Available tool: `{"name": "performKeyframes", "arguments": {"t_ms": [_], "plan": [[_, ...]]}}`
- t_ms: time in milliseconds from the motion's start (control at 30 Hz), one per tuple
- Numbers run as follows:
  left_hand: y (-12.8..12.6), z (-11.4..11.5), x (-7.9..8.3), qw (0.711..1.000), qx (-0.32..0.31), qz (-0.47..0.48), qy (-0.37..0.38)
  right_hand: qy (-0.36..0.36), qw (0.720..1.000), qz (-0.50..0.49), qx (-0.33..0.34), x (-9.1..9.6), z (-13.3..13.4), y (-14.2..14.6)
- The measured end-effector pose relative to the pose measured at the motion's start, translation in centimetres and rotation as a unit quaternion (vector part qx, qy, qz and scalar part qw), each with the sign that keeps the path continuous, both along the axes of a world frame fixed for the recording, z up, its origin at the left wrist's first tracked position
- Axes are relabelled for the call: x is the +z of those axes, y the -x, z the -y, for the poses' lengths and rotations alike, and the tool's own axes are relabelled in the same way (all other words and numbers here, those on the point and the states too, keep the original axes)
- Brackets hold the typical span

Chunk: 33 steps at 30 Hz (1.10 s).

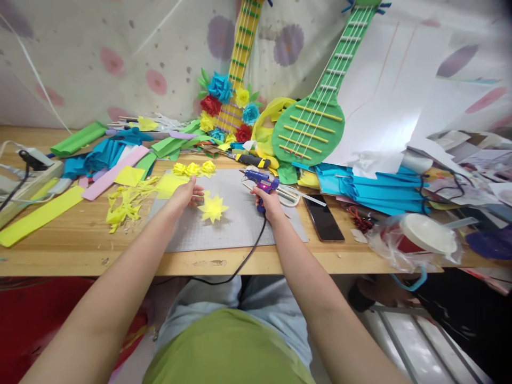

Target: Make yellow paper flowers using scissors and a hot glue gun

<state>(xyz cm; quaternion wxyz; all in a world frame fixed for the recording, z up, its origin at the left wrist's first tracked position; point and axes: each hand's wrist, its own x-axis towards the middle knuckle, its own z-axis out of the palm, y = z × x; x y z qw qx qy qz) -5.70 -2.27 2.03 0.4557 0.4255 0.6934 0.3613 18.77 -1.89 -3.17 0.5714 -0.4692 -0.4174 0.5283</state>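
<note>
My right hand (269, 201) is wrapped round the handle of a blue glue gun (261, 180), whose nozzle points left above the grey cutting mat (240, 234). A clear glue stick (308, 197) sticks out of its back. My left hand (191, 193) is open with nothing in it, fingers apart, just left of a yellow paper star-shaped flower (213, 208) on the mat. Beyond that hand sit several small yellow paper roses (194, 169) in a row. A yellow paper sheet (170, 185) lies partly behind my left hand.
A green paper lute (312, 128) and a yellow one with flowers (240, 69) lean on the back wall. Yellow scraps (127, 205) lie left. A phone (323, 217), blue crepe paper (360, 186) and a bagged cup (416, 237) lie right. The black cord (250, 250) hangs over the table edge.
</note>
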Motion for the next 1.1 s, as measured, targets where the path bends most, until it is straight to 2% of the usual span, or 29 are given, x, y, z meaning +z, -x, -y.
{"name": "performKeyframes", "arguments": {"t_ms": [67, 167, 233, 300, 433, 600, 800, 1000, 1100], "plan": [[0.4, -0.6, -0.6, 0.993, -0.008, -0.115, -0.027, 0.000, 1.000, 0.000, 0.000, 0.0, 0.0, 0.0], [0.6, -1.6, -1.2, 0.944, -0.052, -0.323, -0.048, -0.001, 1.000, 0.010, 0.001, -0.2, -0.1, -0.1], [0.2, -2.2, -1.1, 0.914, -0.084, -0.396, -0.025, -0.002, 1.000, 0.019, 0.001, -0.3, -0.1, -0.1], [-0.4, -2.6, -0.9, 0.896, -0.109, -0.431, 0.007, -0.003, 1.000, 0.021, -0.002, -0.3, -0.1, -0.1], [-1.2, -2.6, -0.6, 0.894, -0.136, -0.424, 0.050, 0.002, 1.000, 0.019, 0.000, -0.4, -0.2, -0.1], [-1.1, -2.1, -0.8, 0.908, -0.110, -0.405, 0.015, -0.001, 1.000, 0.016, 0.000, -0.2, -0.1, 0.1], [-1.1, -2.2, -0.1, 0.899, -0.094, -0.422, 0.064, 0.002, 1.000, 0.006, -0.002, 0.1, 0.2, 0.2], [-0.8, -2.3, -0.7, 0.913, -0.103, -0.391, 0.055, -0.004, 1.000, 0.014, 0.007, -0.4, -0.1, 0.1], [-0.7, -2.3, -0.8, 0.909, -0.096, -0.402, 0.048, -0.002, 1.000, 0.014, 0.005, -0.4, -0.1, 0.1]]}}
